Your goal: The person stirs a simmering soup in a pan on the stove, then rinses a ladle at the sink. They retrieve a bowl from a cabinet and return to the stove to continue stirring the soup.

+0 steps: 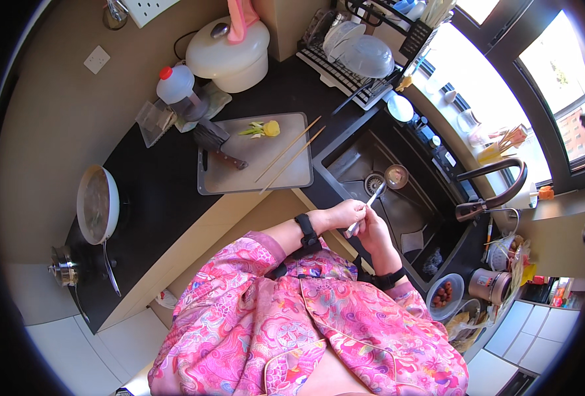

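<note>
Above the near edge of the dark sink (342,171), my left hand (348,214) and my right hand (373,233) meet around a slim silver utensil (374,196), which looks like a spoon. Its head points away over the sink; my fingers hide the middle of its handle. Beyond its tip lie the round drain strainer (374,184) and a small bowl (397,176) with a little something pale inside. To the left, a cutting board (287,171) carries two wooden chopsticks (292,159), a wooden-handled knife (230,159), a yellow ginger-like piece (271,128) and cut green-white pieces (249,131).
A white pan (97,205) of liquid stands on the left counter. A lidded white pot (240,69) and a red-capped jug (176,86) are behind the board. A dish rack (339,86), the faucet (500,198) and a bowl of red fruit (445,296) surround the sink.
</note>
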Available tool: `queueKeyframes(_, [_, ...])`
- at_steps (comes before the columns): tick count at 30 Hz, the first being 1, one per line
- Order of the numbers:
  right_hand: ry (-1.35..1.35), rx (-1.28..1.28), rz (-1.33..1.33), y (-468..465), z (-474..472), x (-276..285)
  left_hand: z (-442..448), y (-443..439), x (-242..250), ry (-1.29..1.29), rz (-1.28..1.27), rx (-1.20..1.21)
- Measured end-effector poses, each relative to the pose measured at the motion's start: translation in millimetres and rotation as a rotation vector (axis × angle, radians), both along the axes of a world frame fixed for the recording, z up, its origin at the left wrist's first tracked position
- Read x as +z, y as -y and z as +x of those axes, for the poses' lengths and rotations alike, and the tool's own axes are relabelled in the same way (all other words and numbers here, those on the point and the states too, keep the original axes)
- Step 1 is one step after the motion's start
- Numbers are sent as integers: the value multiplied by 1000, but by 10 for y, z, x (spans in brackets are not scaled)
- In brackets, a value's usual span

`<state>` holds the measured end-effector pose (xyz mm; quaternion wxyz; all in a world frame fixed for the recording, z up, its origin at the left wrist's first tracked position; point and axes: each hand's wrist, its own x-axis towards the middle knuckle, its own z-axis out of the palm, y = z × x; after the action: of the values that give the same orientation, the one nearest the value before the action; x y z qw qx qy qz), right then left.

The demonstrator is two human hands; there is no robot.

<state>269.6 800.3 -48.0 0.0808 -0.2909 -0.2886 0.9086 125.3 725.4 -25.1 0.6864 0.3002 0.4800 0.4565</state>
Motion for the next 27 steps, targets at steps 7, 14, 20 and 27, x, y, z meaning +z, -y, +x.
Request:
queueKeyframes(7, [269, -191, 137, 73, -2, -29, -6, 134, 139, -1053, 262, -113])
queueKeyframes(14, [501, -128, 114, -133, 72, 93, -345, 650, 276, -1056, 182, 69])
queueKeyframes(20, [888, -102, 635, -218, 461, -297, -831, 1534, 7, -995, 77, 196])
queueKeyframes(27, [1402, 229, 1609, -124, 608, -97, -961, 2502, -35, -812, -141, 361])
